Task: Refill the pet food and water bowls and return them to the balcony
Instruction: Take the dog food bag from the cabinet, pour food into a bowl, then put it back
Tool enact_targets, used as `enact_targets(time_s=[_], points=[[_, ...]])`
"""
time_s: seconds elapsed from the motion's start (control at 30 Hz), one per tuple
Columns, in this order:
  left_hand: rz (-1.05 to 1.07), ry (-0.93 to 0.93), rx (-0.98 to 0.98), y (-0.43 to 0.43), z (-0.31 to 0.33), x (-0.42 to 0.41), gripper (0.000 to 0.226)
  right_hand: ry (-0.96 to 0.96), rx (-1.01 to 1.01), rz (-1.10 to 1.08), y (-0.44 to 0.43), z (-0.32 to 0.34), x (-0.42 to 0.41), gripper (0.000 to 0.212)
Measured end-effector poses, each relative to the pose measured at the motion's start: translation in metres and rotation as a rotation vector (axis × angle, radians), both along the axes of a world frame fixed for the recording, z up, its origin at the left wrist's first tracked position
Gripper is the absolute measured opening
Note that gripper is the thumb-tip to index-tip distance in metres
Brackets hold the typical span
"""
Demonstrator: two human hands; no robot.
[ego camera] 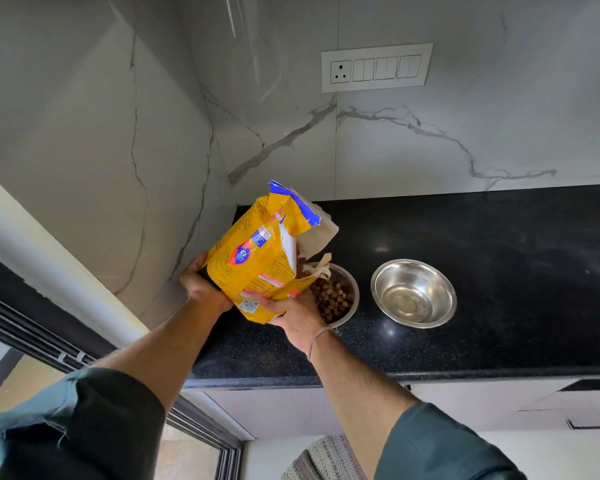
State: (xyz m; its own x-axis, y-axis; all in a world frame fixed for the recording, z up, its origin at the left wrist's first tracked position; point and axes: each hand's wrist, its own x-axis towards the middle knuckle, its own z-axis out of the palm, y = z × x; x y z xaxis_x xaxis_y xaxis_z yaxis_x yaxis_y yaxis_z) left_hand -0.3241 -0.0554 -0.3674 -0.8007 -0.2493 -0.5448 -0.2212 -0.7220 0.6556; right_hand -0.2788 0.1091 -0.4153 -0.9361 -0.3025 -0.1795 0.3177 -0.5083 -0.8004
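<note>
Both hands were on the yellow pet food bag [257, 258]. The left hand [201, 285] had its fingers curled round the bottom end, and the right hand [291, 313] gripped the lower edge from beneath. The bag was tilted, torn mouth down over the food bowl [353, 289], which sat on the black counter [499, 271] near the wall corner with brown kibble [331, 299] in it. A second steel bowl [413, 292] stood just to its right, not touching; couldn't tell if it held water. A switch panel [376, 67] was on the marble wall above.
</note>
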Motion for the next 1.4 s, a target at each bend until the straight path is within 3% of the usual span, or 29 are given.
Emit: enact_targets(time_s=[0.87, 1.4], points=[[-0.003, 0.009, -0.036, -0.008, -0.004, 0.006, 0.033, -0.018, 0.021, -0.013, -0.007, -0.002, 0.003, 0.062], [-0.008, 0.002, -0.047, -0.007, -0.001, 0.002, 0.035, -0.005, 0.023, -0.008, -0.011, -0.009, -0.003, 0.069]])
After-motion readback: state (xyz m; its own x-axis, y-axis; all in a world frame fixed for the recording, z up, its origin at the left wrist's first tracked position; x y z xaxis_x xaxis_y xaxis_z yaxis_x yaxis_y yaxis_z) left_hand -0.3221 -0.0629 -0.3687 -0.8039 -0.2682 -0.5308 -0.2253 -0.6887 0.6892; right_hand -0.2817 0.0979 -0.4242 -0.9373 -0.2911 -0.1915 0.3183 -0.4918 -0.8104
